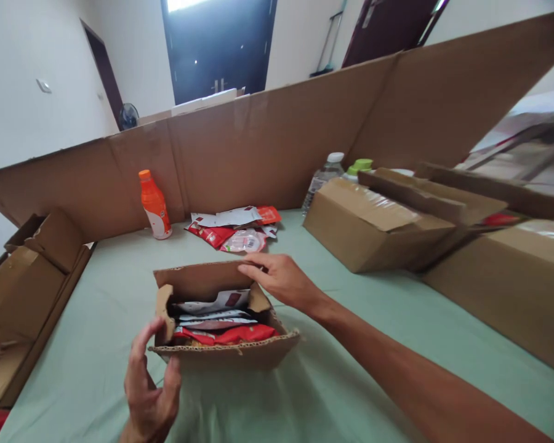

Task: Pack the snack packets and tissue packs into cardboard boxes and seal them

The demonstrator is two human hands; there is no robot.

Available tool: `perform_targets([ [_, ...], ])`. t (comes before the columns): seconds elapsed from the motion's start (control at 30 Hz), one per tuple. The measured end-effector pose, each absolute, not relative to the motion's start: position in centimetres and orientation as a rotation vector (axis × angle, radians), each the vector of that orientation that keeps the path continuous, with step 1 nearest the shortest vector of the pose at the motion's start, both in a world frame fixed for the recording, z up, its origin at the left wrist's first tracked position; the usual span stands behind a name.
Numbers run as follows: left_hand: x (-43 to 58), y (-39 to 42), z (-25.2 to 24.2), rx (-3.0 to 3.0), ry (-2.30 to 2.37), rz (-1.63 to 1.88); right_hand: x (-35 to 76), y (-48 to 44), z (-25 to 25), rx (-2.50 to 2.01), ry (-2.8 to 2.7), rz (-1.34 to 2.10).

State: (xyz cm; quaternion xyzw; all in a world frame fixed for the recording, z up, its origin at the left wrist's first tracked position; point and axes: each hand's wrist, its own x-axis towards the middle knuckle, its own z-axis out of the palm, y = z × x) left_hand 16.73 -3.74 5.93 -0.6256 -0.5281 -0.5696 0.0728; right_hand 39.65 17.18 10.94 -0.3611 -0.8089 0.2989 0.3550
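Observation:
An opened cardboard box (231, 360) sits on the green cloth in front of me. Several flat packets stand in it, among them a red packet (247, 334) along the near wall and a white packet (226, 301) toward the back. My right hand (277, 278) pinches the upper right corner of the box's far flap between thumb and fingers. At the box's left end is my left hand (150, 381), its thumb and fingers spread apart. One of its fingertips is at the left flap, and I cannot tell whether it presses on it.
Behind the box lies a pile of snack packets (235, 229). An orange bottle (155, 206) stands at the back left. Larger cardboard boxes (351, 237) and a clear bottle (323, 178) are on the right. Folded cardboard (23, 295) lies left, and a tall cardboard panel (268, 154) runs behind everything.

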Motion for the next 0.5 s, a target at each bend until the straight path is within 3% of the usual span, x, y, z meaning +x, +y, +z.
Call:
perform_targets([
  [0.17,16.5,-3.5,6.8,-1.911,-1.622,-1.574,39.9,18.0,10.6,-0.875,-2.065,0.928],
  [0.3,15.8,-2.3,8.1,-1.842,-1.846,-1.373,43.4,15.4,8.4,-0.512,-2.122,1.100],
  [0.5,13.6,-1.0,7.8,-2.097,-2.058,-1.337,45.7,11.8,4.8,-0.494,-2.342,0.797],
])
